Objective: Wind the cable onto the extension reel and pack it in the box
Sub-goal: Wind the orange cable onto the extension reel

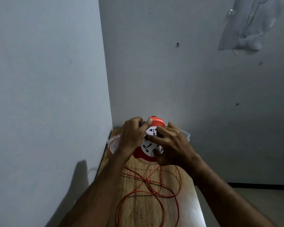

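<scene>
Winding is under way: the left hand (131,136) grips the red reel (150,141), the right hand (170,145) pinches its white face. Loose cable (147,185) lies on the surface (138,210). Next, keep turning.

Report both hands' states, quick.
Left hand: grips the extension reel by its handle.
Right hand: fingers curled on the reel's white face.

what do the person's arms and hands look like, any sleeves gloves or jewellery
Both forearms are bare as far as the frame shows them, with no sleeve edge in view. The left hand and right hand wear no gloves. No watch, bracelet or ring shows on the visible sides of the wrists and fingers, though the light is dim and some fingers are partly hidden.
</scene>
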